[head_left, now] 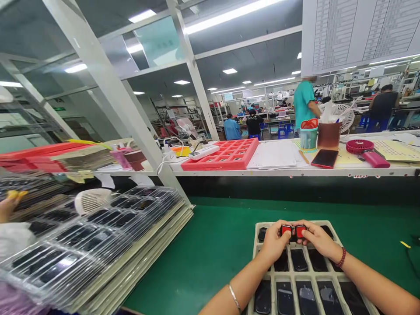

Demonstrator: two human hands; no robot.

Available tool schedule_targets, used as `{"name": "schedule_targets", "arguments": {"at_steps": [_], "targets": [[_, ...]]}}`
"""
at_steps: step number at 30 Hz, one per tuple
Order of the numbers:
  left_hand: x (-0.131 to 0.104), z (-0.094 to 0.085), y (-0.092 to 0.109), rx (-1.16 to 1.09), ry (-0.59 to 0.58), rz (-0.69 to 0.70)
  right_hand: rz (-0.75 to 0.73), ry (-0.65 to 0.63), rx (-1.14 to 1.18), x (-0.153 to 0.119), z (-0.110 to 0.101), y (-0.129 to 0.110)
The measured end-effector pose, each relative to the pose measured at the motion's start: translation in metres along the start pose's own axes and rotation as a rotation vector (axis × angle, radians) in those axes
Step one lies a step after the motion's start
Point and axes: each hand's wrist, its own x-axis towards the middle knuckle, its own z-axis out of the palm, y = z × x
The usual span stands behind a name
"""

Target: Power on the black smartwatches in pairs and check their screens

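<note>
My left hand (274, 241) pinches a small, squarish black piece with a red face (286, 229) between thumb and fingers. A similar black piece with a red face (300, 231) is gripped in my right hand (317, 239), close beside the first. Whether the two pieces touch or are joined, I cannot tell. Both hands are over the far row of a pale compartment tray (318, 274). Glossy black rectangular parts (285, 298) lie in its compartments, and my hands and forearms cover some of them.
To the left rises a stack of clear plastic trays (131, 236) holding dark parts, with a white fan (93, 201) behind. Another person's hand (9, 205) shows at the far left. A shelf ahead bears a red compartment tray (226, 154), a phone (324, 158) and cups (309, 136).
</note>
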Motion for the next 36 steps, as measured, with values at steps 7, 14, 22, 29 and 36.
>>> {"name": "schedule_targets", "arguments": {"at_steps": [7, 14, 22, 29, 36], "targets": [[-0.001, 0.001, 0.002, -0.012, 0.027, -0.031, 0.016, -0.017, -0.009, 0.002, -0.002, 0.002], [0.001, 0.000, 0.001, -0.063, 0.039, -0.035, -0.001, -0.031, 0.014, 0.000, 0.002, -0.004], [0.001, 0.000, 0.007, -0.094, 0.053, -0.068, 0.015, -0.006, -0.021, -0.001, 0.003, -0.005], [0.000, 0.000, 0.010, -0.076, 0.059, -0.081, -0.014, -0.009, -0.020, 0.000, 0.001, 0.000], [0.001, 0.000, 0.009, -0.085, 0.047, -0.092, 0.005, 0.012, -0.046, 0.002, 0.001, 0.003]]}}
